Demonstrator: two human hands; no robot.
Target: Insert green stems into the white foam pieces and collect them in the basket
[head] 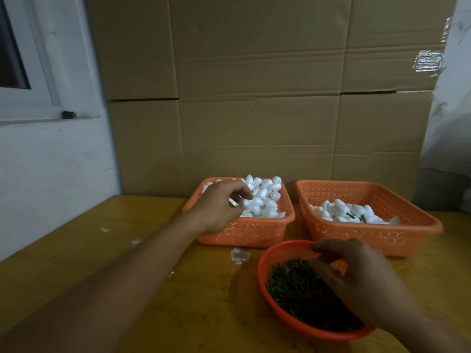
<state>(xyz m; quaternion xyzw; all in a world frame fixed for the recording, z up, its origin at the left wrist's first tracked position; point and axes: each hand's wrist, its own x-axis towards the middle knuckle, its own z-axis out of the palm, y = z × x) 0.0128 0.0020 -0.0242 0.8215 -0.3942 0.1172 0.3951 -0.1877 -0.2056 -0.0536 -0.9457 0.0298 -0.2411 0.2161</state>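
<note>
Head view: cardboard boxes behind orange baskets.

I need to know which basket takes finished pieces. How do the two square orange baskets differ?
The left basket is heaped with plain white foam pieces; the right basket holds a shallow layer, some showing green stems. The left hand hovers over the left basket; no hand is at the right one. Both are perforated orange plastic.

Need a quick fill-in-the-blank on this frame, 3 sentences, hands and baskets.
1. The left hand pinches a white ____ piece over the full left basket.
2. The right hand reaches into the round bowl of green ____.
3. Finished pieces with stems lie in the ____ basket.

Missing words: foam; stems; right
</note>
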